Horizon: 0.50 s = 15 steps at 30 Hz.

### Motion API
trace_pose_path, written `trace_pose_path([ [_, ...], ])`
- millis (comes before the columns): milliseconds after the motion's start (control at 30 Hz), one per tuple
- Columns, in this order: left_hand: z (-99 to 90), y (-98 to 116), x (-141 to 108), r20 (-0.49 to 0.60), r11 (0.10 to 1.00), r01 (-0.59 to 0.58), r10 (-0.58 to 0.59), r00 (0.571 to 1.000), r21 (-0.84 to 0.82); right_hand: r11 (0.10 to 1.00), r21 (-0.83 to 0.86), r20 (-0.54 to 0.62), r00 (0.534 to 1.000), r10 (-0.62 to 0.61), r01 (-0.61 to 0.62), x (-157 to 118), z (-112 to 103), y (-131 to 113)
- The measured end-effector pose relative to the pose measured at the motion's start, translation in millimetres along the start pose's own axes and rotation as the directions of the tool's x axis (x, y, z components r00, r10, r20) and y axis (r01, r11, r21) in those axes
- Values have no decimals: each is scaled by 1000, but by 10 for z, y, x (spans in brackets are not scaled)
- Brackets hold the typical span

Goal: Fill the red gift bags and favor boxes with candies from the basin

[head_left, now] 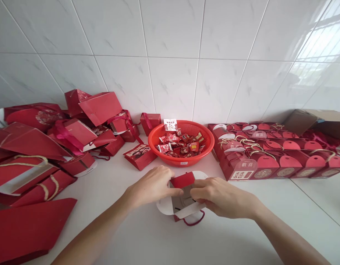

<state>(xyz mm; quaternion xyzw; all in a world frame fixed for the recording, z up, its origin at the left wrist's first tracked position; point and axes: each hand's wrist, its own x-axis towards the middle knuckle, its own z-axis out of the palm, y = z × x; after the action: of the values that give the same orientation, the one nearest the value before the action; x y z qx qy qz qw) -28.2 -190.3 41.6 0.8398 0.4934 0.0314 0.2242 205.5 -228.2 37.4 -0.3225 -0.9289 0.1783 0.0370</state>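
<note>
In front of me a small red gift box (183, 198) with a grey-white inside stands open, its white rounded flaps folded outwards. My left hand (153, 184) grips its left wall, with the thumb inside and the other fingers outside. On the right side, my right hand (222, 197) has its fingers curled over the edge, and the fingertips reach inside. A plain red surface (182, 180) shows at the far side of the opening. A dark red cord handle (196, 222) loops out at the near side. Part of the box is hidden behind my hands.
An orange-red plastic basket (181, 160) of wrapped sweets stands behind the box. Left lies a heap of red boxes (101, 106). Closed gift boxes (264, 165) stand in rows on the right, near a cardboard box (319, 119). A tiled wall (172, 84) bounds the white table.
</note>
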Motion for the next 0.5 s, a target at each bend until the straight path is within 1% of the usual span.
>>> trace_pose_path([
  [67, 3, 16, -16, -23, 998, 3, -5, 1000, -55, 1000, -5, 25, 1000, 18, -18, -19, -19, -29],
  [133, 2, 3, 0, -15, 987, 31, -34, 999, -157, 998, 39, 65, 997, 41, -43, -55, -48, -46],
  [200, -11, -42, 51, 16, 963, 96, -95, 995, -252, 990, 118, 106, 993, 59, -71, -96, -80, -46],
  [267, -37, -105, 120, 62, 933, 177, -166, 984, -312, 974, 209, 130, 990, 56, -82, -120, -104, -33],
  [367, -83, -189, 203, 129, 912, 279, -251, 959, -300, 960, 265, 103, 992, 68, -94, -100, -110, -23],
  [433, -102, -220, 223, 177, 919, 314, -277, 944, -237, 965, 229, 84, 990, 110, -126, -59, -90, -37],
  [500, -104, -234, 220, 215, 929, 330, -292, 932, -168, 972, 169, 93, 984, 149, -163, -16, -54, -62],
])
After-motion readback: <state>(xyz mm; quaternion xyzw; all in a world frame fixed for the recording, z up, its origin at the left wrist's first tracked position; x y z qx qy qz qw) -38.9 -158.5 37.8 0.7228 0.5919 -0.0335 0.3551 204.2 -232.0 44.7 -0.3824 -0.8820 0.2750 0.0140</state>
